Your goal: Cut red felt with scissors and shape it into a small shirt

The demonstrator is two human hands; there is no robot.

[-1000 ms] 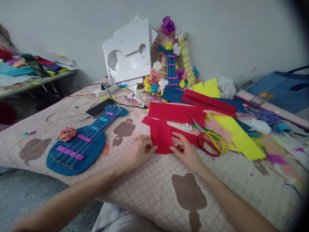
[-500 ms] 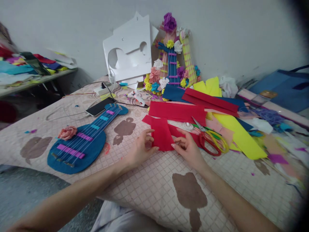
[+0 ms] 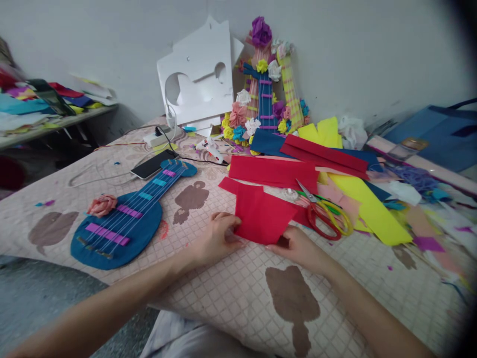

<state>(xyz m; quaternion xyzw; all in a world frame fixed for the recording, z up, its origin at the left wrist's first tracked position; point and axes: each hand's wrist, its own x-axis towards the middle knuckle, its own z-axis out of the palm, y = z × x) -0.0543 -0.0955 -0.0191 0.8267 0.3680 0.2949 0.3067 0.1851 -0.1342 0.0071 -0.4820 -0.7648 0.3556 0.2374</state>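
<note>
Head view: on the white glue gun (image 3: 209,149), toward the worktop's (image 3: 223,283) far edge, small markings are too small to read. Since half a second ago, the red sheet (image 3: 263,216) has opened out from a narrow upright rectangle into a wider face flaring right, and the right hand (image 3: 301,248) has turned beneath its right side. That hand is curled, pinching the sheet's near right part, its fingertips partly hidden. The left hand (image 3: 218,236) is half closed, fingers touching the sheet's left edge; I cannot tell whether its thumb presses too. The sheet is near the middle of the worktop's near edge, between the blue toy guitar (image 3: 117,223) at left and scissors (image 3: 313,200) at right, with a long red strip (image 3: 274,170) beyond.
</note>
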